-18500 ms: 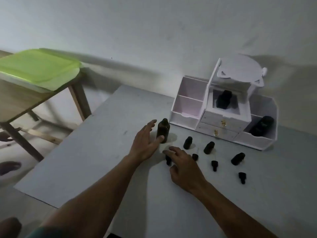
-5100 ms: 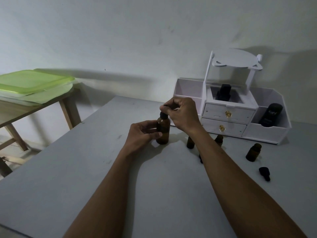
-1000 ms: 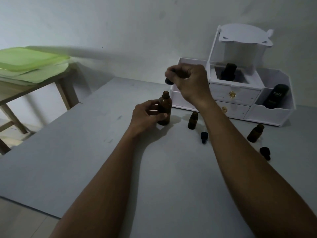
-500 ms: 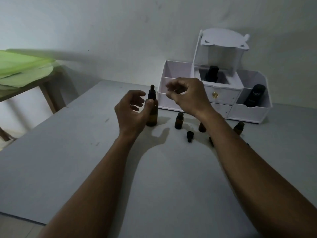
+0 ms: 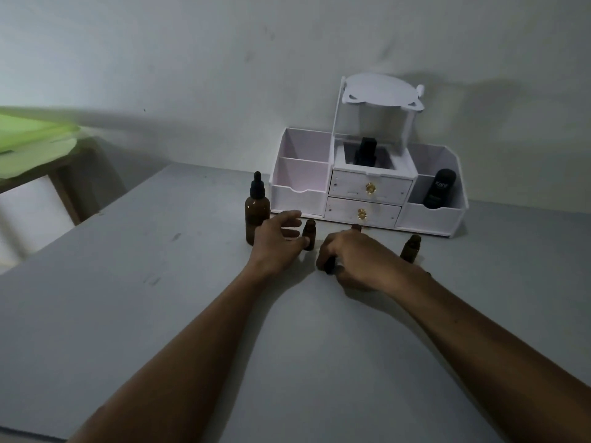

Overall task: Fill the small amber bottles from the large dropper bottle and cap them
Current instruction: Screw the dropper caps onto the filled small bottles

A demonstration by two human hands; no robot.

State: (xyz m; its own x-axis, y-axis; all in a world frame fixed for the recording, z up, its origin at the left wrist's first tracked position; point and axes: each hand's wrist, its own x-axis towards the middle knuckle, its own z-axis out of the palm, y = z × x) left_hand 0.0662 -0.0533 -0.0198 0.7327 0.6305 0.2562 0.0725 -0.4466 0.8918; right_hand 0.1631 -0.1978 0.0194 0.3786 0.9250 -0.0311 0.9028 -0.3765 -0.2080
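The large amber dropper bottle (image 5: 256, 215) stands upright on the grey table (image 5: 160, 282) with its black dropper cap on. Just right of it, my left hand (image 5: 276, 244) is open, fingers spread, fingertips beside an uncapped small amber bottle (image 5: 309, 233). My right hand (image 5: 353, 259) rests low on the table, fingers curled over a small black cap (image 5: 328, 267). The neck of a second small bottle (image 5: 356, 227) peeks out behind that hand. A third small bottle (image 5: 411, 247) stands uncapped to the right.
A white desk organizer (image 5: 367, 190) with two drawers stands against the wall behind the bottles, holding a black bottle (image 5: 439, 191) at right and another (image 5: 364, 153) in its middle. A green tray (image 5: 28, 139) lies on a wooden side table at far left.
Both hands have dropped from beside the large bottle to the table. My left hand has let go of the large bottle; my right hand now covers a small black cap.
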